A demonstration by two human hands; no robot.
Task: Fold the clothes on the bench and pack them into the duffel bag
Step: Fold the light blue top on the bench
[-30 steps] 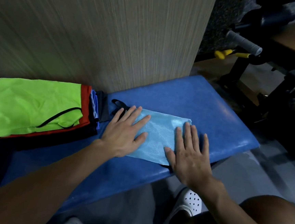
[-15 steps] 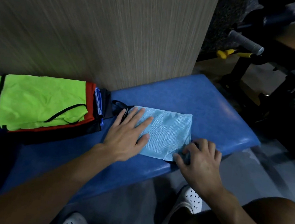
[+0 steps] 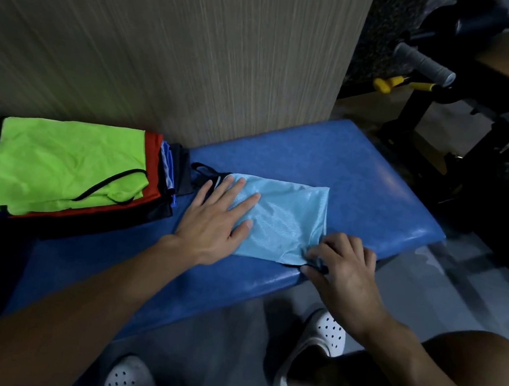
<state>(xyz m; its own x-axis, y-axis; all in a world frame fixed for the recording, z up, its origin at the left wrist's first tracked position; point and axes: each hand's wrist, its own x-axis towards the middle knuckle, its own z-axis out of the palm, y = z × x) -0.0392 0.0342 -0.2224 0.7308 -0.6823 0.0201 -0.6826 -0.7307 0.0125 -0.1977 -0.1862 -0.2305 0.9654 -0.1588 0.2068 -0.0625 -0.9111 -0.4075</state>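
A light blue mesh garment (image 3: 287,220) with black trim lies folded on the blue padded bench (image 3: 356,177). My left hand (image 3: 213,223) presses flat on the garment's left half, fingers straight. My right hand (image 3: 345,265) pinches the garment's near right corner at the bench's front edge, fingers curled. A stack of folded clothes (image 3: 64,167), lime green on top of red, blue and black pieces, sits on the bench to the left. No duffel bag is in view.
A wood-grain wall panel (image 3: 167,46) rises right behind the bench. Black gym equipment (image 3: 486,99) with a grey handle and yellow grips stands to the right. My white clogs (image 3: 316,349) are on the grey floor below the bench.
My right hand went from lying flat on the garment to curling and pinching its near right corner. My left hand stayed pressed on the left half.
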